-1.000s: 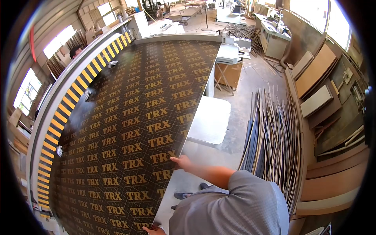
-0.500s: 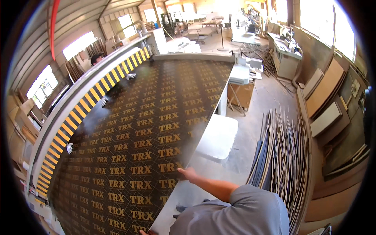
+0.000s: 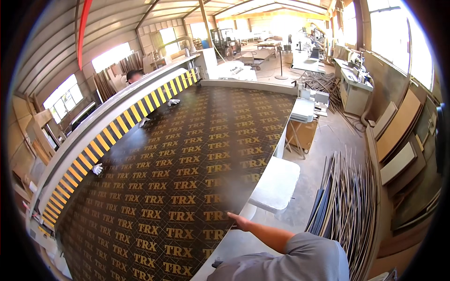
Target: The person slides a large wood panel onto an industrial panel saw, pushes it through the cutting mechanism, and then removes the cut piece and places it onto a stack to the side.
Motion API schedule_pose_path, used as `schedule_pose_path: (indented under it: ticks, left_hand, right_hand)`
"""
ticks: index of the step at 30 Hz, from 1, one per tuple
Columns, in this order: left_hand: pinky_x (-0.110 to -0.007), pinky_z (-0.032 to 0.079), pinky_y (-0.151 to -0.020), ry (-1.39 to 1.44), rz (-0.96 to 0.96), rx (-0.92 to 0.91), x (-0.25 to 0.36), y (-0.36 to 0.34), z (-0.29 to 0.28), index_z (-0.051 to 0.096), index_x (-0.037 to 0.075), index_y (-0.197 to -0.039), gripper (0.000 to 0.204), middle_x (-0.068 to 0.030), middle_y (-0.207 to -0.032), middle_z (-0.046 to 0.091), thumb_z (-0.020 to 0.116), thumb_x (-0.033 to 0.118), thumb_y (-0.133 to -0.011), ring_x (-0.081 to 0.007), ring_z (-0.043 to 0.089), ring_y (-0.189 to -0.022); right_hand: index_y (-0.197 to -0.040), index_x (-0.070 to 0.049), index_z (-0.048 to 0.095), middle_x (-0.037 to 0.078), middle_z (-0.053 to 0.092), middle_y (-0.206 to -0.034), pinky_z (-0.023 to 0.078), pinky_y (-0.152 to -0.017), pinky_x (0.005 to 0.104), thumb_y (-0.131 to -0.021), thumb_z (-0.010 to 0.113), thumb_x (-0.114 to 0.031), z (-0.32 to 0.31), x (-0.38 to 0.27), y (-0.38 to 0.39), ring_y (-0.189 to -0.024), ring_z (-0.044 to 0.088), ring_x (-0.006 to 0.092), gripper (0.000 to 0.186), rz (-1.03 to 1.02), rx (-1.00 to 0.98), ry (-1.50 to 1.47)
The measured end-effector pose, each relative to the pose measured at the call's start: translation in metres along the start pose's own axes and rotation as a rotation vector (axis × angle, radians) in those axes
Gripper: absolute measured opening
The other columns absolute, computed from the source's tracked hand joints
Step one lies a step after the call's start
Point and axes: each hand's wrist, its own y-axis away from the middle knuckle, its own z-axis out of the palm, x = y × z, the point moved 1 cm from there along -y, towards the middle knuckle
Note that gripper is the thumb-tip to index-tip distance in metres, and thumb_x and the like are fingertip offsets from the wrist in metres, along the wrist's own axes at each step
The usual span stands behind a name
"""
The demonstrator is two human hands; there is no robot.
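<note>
Brown panel (image 3: pixel 187 164), lengthwise toward upper right

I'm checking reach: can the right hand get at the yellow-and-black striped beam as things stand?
Probably not: the wide dark panel lies between the right hand, at its near edge, and the striped beam along the far side.

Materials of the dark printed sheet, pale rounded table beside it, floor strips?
Dark printed sheet: possibly film-faced board; smooth, glossy, reflecting light; core unclear.
Pale rounded table: perhaps painted metal; even, satin top with faint sheen.
Floor strips: likely wood offcuts; matt brown, some dark-faced.
</note>
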Motion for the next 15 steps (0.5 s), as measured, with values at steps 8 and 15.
schedule_pose_path:
  ticks: [8,15]
  left_hand:
    - [-0.038,0.054,-0.084,-0.239,0.094,0.115,0.004,-0.005,-0.002,0.059,0.005,-0.137,0.056,-0.0076,-0.121,0.066,0.07,0.045,-0.099,-0.0236,0.061,-0.102]
    - [-0.033,0.046,-0.061,-0.418,0.0,0.095,0.013,0.012,0.035,0.065,0.018,-0.1,0.039,0.0,-0.084,0.061,0.061,0.057,-0.1,-0.0149,0.052,-0.07]
  right_hand:
    - [-0.141,-0.001,0.059,0.012,0.065,-0.135,0.046,-0.104,0.0377,-0.099,0.064,-0.053,0.024,-0.018,0.031,-0.121,0.059,0.0262,0.067,-0.138,0.117,0.39]
    - [-0.154,-0.007,0.047,0.008,0.055,-0.152,0.038,-0.113,0.0407,-0.102,0.057,-0.055,0.008,-0.021,0.032,-0.136,0.049,0.0244,0.071,-0.135,0.016,0.369]
